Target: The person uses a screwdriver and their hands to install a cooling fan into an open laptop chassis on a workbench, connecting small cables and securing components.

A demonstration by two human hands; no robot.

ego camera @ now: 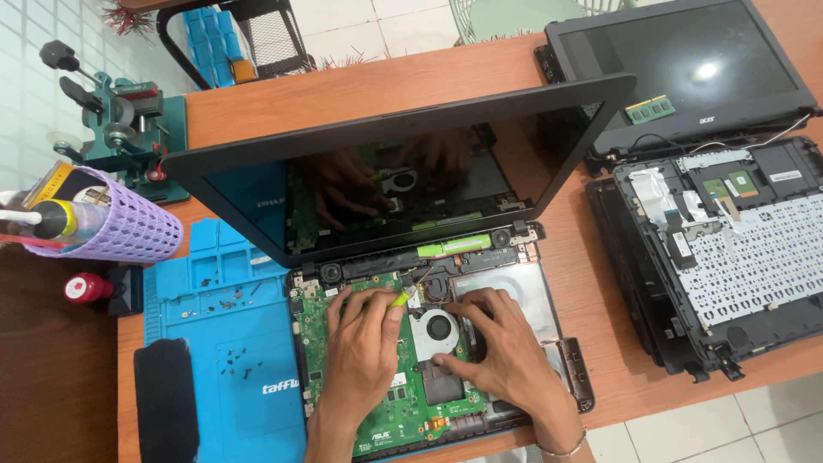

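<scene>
Resting on the green motherboard (377, 403) of an opened laptop (394, 257), the left hand (364, 343) pinches a small yellow-green tool (399, 299) between thumb and fingers (390, 319), its tip just left of the round cooling fan (435, 330). The right hand (497, 343) lies flat across the fan's right side and the silver plate (523, 287) beyond it, fingers spread and pressing down, holding nothing that can be made out. The board sits in the laptop's lower shell near the front edge of the wooden surface (343, 94), with the dark screen (403, 171) tilted up just behind the hands and reflecting them. A pale green strip (454, 247) lies along the hinge line between the screen and the board. To the left, touching the shell, a blue work mat (223, 343) carries scattered small screws (236, 364), and a black pad (165, 399) lies on its outer edge. Farther left stand a lilac perforated basket (129, 227) with bottles, a red-capped item (86, 287) and a green metal jig (129, 120). To the right, close beside the shell, a second dismantled laptop (711, 214) lies with its keyboard underside up and its screen flat behind. Bare wood shows between the two machines and behind the raised screen; the shell nearly reaches the surface's front edge.
</scene>
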